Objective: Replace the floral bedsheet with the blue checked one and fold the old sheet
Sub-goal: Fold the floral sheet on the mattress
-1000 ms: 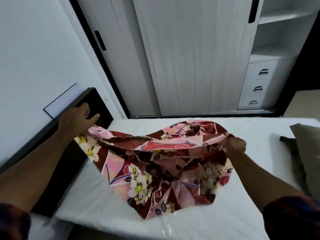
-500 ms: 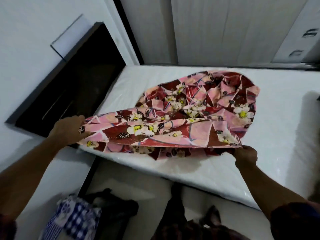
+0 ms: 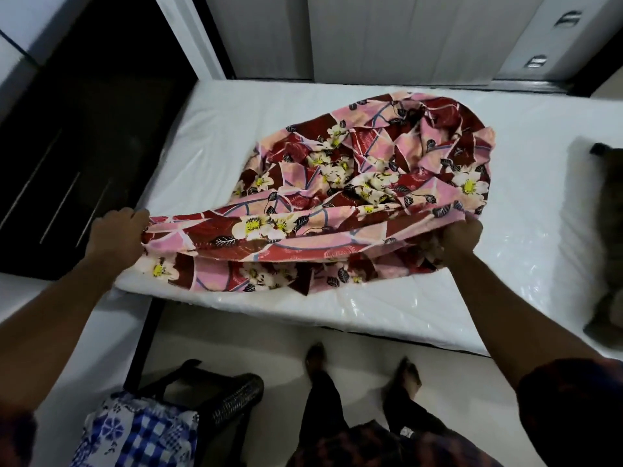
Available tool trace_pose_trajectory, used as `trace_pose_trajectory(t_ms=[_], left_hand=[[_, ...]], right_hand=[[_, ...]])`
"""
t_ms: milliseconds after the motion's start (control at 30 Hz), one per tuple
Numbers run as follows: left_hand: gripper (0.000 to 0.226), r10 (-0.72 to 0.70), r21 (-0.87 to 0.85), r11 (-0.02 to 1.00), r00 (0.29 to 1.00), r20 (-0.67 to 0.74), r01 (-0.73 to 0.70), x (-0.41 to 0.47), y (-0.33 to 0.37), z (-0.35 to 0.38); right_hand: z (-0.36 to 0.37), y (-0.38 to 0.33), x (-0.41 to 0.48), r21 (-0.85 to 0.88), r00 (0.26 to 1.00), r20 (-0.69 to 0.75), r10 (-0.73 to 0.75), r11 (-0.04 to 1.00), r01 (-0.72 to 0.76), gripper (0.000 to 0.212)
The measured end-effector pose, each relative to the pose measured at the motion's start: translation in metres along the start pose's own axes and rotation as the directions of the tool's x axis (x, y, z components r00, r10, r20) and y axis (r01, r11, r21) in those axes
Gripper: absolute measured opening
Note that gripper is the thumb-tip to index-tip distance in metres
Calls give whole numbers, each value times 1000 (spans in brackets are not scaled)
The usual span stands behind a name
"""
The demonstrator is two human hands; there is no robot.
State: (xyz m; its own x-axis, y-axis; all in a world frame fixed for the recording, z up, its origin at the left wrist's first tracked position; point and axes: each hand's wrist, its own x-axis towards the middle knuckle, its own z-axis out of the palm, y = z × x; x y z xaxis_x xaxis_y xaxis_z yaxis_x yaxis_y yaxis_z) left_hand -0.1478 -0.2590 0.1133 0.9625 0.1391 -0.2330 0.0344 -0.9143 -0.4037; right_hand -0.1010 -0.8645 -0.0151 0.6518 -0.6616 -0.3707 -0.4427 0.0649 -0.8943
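Note:
The floral bedsheet (image 3: 364, 183), pink and dark red with white flowers, lies bunched on the bare white mattress (image 3: 209, 136). Its near edge is stretched between my hands. My left hand (image 3: 116, 230) grips the left end near the mattress's front left corner. My right hand (image 3: 462, 232) grips the right end, fingers buried in the cloth. The blue checked sheet (image 3: 141, 433) sits folded on a dark stool (image 3: 232, 396) at the lower left, by my feet.
A dark headboard (image 3: 84, 136) stands left of the mattress. Grey wardrobe doors (image 3: 371, 35) with drawers run along the far side. An olive pillow (image 3: 606, 237) lies at the mattress's right edge. My feet (image 3: 364, 375) stand on the white floor in front of the bed.
Both hands have pulled the sheet's edge down and toward me, from raised in the air to low over the mattress's near edge. My view has tilted down, showing the floor and stool.

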Motion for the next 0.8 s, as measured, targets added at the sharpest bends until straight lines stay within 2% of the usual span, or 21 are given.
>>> trace_pose_trajectory(t_ms=[67,167,267,333,433,533,633,667,733,800], left_hand=[[32,-7,-45,999,1000,-29,6,22,-8,11],[33,-24,-96,995,999,-49,19,50,-8,33],[37,-7,-152,988,1000,-25,3,66,3,72],[42,-13,-220,975,998,66,27,72,11,103],[47,-21,-294,953,984,177,74,76,19,150],[51,-86,-364,916,967,239,171,82,16,189],[66,-246,-378,851,913,326,364,81,26,206],[67,-298,-368,835,899,320,408,81,35,203],[67,-311,-451,796,912,267,404,78,66,187],[67,-174,-593,759,962,211,268,71,115,162]], right_hand=[[11,11,25,25,1000,-27,13,1000,-12,23],[15,2,-10,-90,992,-116,40,995,-50,18],[2,43,-39,-213,987,-148,69,972,-100,28],[-6,84,-45,-362,984,-162,79,922,-134,40],[-5,117,-64,-528,987,-129,95,836,-150,38],[8,130,-73,-652,1000,-2,-24,758,17,26],[28,135,-73,-701,989,101,-107,698,147,7],[36,134,-73,-706,986,118,-117,689,166,7],[47,131,-75,-686,972,166,-165,689,233,11],[53,123,-78,-644,951,232,-204,700,307,18]])
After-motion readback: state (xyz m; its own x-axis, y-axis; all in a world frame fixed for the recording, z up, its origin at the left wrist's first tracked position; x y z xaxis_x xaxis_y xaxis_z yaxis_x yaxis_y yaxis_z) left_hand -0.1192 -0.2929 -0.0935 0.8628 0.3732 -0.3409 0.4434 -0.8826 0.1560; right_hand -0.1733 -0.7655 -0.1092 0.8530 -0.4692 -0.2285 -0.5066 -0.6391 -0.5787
